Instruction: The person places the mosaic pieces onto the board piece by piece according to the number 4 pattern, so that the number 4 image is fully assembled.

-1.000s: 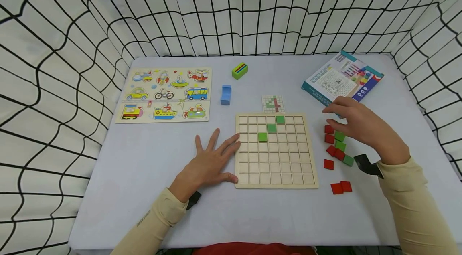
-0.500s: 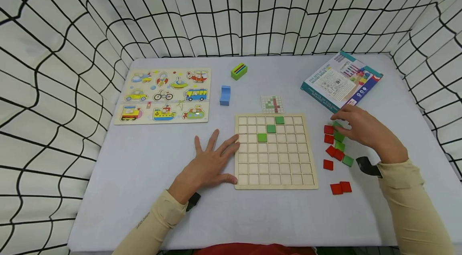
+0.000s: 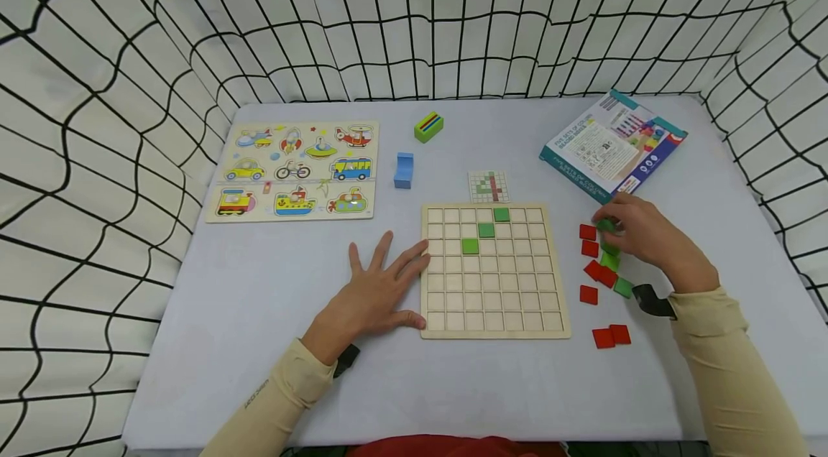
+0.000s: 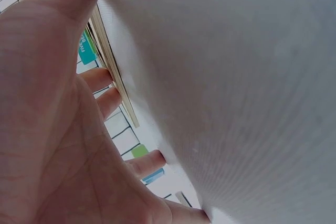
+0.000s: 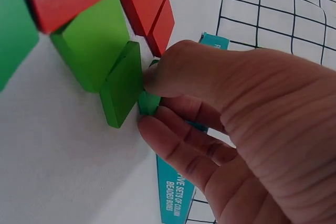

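Note:
A pale wooden grid board [image 3: 494,284] lies in the middle of the table, with three green tiles [image 3: 486,230] in a diagonal near its top. My left hand [image 3: 371,299] is spread flat, its middle fingers and thumb touching the board's left edge. Right of the board, my right hand [image 3: 647,234] pinches a green square tile [image 5: 149,102] between thumb and fingers, low over the table. Close by lie other green tiles [image 5: 123,85] and several red tiles [image 3: 589,248]. The held tile is partly hidden by the thumb.
A small pattern card [image 3: 489,187] lies above the board. A boxed set [image 3: 604,148] stands behind the right hand. To the left are a vehicle puzzle board [image 3: 294,173], a blue block [image 3: 404,171] and a green block [image 3: 429,127]. Black netting surrounds the table.
My right hand has come down from near the box's edge and taken a green tile between thumb and fingers. The left hand has stayed at the board.

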Action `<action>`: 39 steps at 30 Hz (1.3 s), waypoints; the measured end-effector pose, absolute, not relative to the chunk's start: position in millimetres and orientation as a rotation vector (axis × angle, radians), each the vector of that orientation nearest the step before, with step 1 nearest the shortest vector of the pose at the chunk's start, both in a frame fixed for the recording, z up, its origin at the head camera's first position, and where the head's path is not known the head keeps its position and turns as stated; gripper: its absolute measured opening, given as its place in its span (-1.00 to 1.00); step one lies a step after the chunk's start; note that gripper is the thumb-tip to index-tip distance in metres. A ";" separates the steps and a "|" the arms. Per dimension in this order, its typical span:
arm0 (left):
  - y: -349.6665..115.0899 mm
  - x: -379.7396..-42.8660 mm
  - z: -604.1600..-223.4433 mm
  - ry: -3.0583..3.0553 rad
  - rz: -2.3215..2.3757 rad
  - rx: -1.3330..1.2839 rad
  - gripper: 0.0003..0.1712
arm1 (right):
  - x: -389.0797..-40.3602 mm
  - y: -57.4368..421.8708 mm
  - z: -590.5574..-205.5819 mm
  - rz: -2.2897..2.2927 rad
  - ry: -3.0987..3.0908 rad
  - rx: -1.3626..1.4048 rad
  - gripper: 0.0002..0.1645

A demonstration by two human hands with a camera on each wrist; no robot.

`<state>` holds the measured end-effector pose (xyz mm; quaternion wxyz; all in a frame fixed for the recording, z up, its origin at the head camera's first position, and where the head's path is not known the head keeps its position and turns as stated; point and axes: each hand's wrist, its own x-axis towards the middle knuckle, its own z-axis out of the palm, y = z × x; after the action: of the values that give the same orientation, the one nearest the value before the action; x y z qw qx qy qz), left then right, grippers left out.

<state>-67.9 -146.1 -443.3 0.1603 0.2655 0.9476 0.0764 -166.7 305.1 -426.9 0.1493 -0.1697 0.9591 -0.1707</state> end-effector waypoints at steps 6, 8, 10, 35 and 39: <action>-147.3 -68.3 -442.4 2.710 0.234 0.755 0.23 | -167.1 305.1 -426.5 -0.482 2.774 -0.536 -0.66; -147.3 -68.5 -442.2 2.706 0.236 0.758 0.23 | -166.0 306.1 -424.5 -0.469 2.785 -0.561 -0.67; -147.2 -68.7 -442.0 2.707 0.231 0.759 0.23 | -165.0 306.7 -421.6 -0.460 2.802 -0.591 -0.67; -144.6 -66.6 -442.0 2.698 0.183 0.741 0.24 | -152.6 222.8 -365.6 -0.595 2.880 -1.282 -0.61; -144.7 -67.1 -442.0 2.701 0.187 0.740 0.24 | -149.9 203.4 -366.7 -0.621 2.823 -1.395 -0.61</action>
<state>-67.1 -144.7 -442.0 0.1665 0.2598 0.9489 0.0659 -149.9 203.4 -366.7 -0.0339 -0.4345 0.8790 -0.1933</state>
